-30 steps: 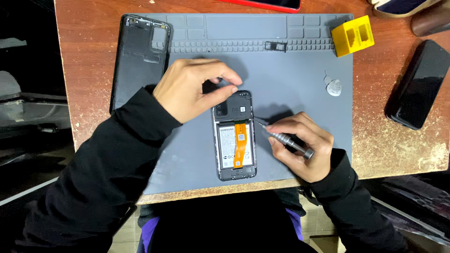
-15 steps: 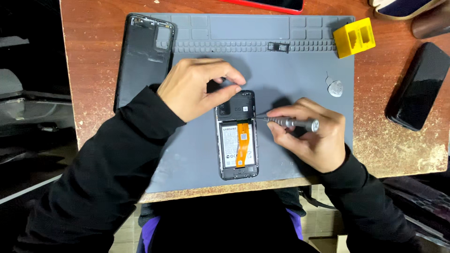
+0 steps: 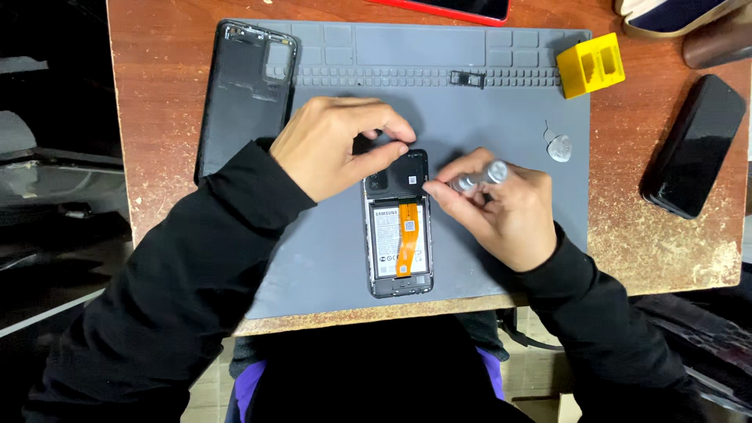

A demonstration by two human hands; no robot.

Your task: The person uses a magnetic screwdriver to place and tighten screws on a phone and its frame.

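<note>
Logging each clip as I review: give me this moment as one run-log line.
left hand: pinching top of opened phone | right hand: gripping screwdriver at phone's upper right edge | grey mat: under phone | back cover: left of mat

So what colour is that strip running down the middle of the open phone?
Orange. The strip runs down the open phone, clearest in the head view.

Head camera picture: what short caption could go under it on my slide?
Left hand steadies an opened black phone on a grey work mat while the right hand holds a silver metal screwdriver at its top edge.
</note>
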